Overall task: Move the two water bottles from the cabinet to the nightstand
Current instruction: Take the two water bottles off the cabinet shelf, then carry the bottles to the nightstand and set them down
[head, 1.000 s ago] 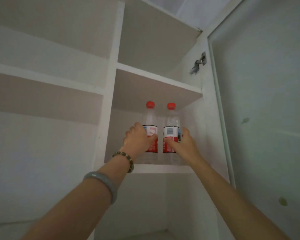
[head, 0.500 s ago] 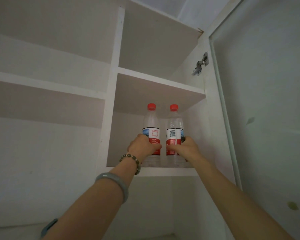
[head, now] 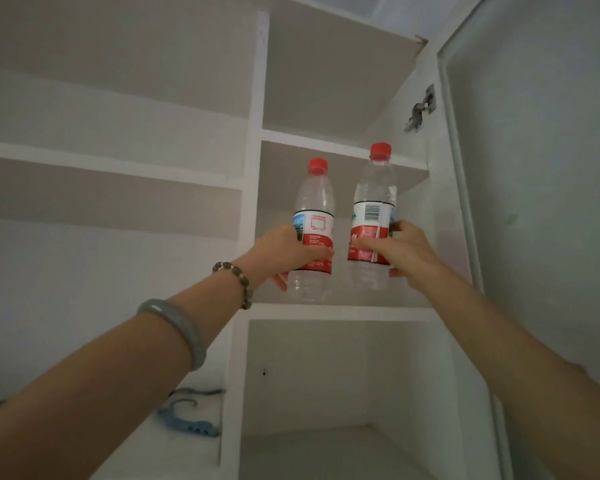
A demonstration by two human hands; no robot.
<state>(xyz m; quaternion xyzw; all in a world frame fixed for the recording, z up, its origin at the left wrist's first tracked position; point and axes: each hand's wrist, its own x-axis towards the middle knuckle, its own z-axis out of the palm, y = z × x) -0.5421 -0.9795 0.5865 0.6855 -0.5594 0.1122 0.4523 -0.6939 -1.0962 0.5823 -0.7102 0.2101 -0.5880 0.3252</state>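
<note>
Two clear water bottles with red caps and red-and-white labels are held upright in front of a white cabinet shelf (head: 340,311). My left hand (head: 284,252) is wrapped around the label of the left bottle (head: 314,202). The right bottle (head: 374,199) sits a bit higher, and my right hand (head: 400,252) grips its lower half. Both bottle bases hang slightly above the shelf board. The nightstand is not in view.
The open cabinet door (head: 534,202) stands at the right with its hinge (head: 420,109) above the bottles. More white shelves run to the left and above. A blue hanger (head: 187,414) lies on a low shelf at the left. An open compartment (head: 326,393) lies below.
Both hands have lifted the bottles off the shelf and drawn them toward me; the right bottle has risen higher than the left. The view has tilted downward, showing the lower compartment.
</note>
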